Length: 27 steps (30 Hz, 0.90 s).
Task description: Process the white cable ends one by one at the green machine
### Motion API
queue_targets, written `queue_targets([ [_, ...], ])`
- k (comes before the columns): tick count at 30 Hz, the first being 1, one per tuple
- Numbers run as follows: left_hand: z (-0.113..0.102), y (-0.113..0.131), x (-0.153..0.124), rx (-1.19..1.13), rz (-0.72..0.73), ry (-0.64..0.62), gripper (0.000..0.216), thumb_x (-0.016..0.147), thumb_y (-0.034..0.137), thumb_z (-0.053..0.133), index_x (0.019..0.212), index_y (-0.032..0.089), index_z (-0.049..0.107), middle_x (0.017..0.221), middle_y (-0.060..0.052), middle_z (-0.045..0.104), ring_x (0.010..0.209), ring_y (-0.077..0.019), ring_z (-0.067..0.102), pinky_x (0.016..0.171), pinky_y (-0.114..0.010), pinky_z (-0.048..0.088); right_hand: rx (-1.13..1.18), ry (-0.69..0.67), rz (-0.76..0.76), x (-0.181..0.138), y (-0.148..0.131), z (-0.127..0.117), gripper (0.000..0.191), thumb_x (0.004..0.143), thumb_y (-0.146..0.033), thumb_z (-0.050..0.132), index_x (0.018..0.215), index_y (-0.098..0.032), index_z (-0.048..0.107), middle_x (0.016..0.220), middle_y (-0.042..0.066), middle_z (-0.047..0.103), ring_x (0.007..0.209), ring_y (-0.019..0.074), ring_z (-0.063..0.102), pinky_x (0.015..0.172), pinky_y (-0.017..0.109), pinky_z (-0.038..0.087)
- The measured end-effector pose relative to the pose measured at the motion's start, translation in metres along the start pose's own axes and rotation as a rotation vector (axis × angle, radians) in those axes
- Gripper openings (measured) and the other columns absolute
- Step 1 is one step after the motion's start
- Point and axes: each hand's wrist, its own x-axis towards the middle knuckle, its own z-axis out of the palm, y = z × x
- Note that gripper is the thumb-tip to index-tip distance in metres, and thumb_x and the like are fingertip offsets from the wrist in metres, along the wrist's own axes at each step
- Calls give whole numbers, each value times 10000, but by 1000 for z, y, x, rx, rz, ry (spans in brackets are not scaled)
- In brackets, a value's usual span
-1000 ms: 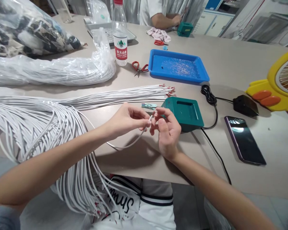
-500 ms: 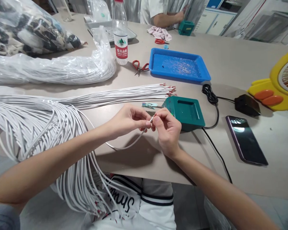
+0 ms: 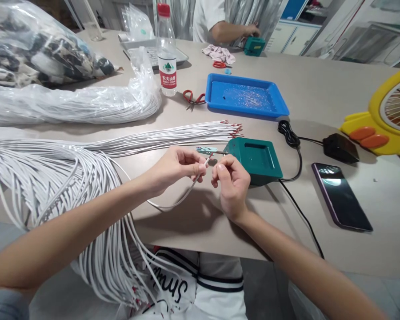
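Observation:
My left hand (image 3: 176,169) pinches the end of a single white wire (image 3: 178,201) that loops down over the table edge; a red tip shows just past the fingers. My right hand (image 3: 231,182) is curled with thumb and forefinger pressed together, a short gap right of the wire's tip; what it holds, if anything, I cannot make out. Just beyond both hands lie a small teal clip (image 3: 206,150) and a dark green box device (image 3: 256,159). A big bundle of white wires (image 3: 53,178) spills off the table at my left, and a row of red-tipped wires (image 3: 173,135) lies behind my hands.
A blue tray (image 3: 248,95), red scissors (image 3: 191,96), a water bottle (image 3: 166,51) and bagged wires (image 3: 70,102) sit further back. A phone (image 3: 342,195), a black adapter (image 3: 340,149) with its cable and a yellow fan (image 3: 383,115) lie right. Another person (image 3: 220,22) works across the table.
My right hand has drawn away from the wire's tip, opening a small gap. The left hand has lifted the wire end slightly, and its red tip now shows.

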Motion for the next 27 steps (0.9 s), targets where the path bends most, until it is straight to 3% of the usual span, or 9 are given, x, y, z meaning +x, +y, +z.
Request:
queue_targets([
  [2, 1, 1, 0, 66, 6, 49, 158, 682, 216, 757, 705, 99, 651, 601, -6, 591, 559, -97, 564, 573, -221, 443, -48, 63, -41, 0, -1, 1, 90, 891, -275, 520, 908, -196, 559, 797, 5, 486, 648, 103, 495, 494, 217, 417],
  [6, 5, 2, 0, 155, -17, 71, 134, 681, 194, 732, 670, 102, 634, 592, 4, 571, 544, -83, 528, 547, -212, 427, -150, 92, -171, 2, -2, 2, 238, 851, -217, 585, 1088, -243, 583, 941, 35, 511, 820, 136, 532, 566, 225, 477],
  [19, 5, 2, 0, 155, -36, 98, 159, 654, 174, 746, 645, 106, 603, 608, 8, 579, 543, -62, 506, 531, -190, 398, -260, 7, -260, 5, 6, -2, 237, 867, -186, 581, 1080, -275, 636, 908, 31, 543, 786, 135, 555, 542, 233, 487],
  [27, 8, 3, -3, 105, -64, 38, 246, 651, 270, 778, 648, 121, 583, 562, 14, 549, 525, -84, 522, 537, -216, 418, -271, 62, -310, 2, 4, -3, 146, 844, -182, 610, 958, -250, 670, 859, 29, 575, 758, 142, 570, 564, 261, 519],
])
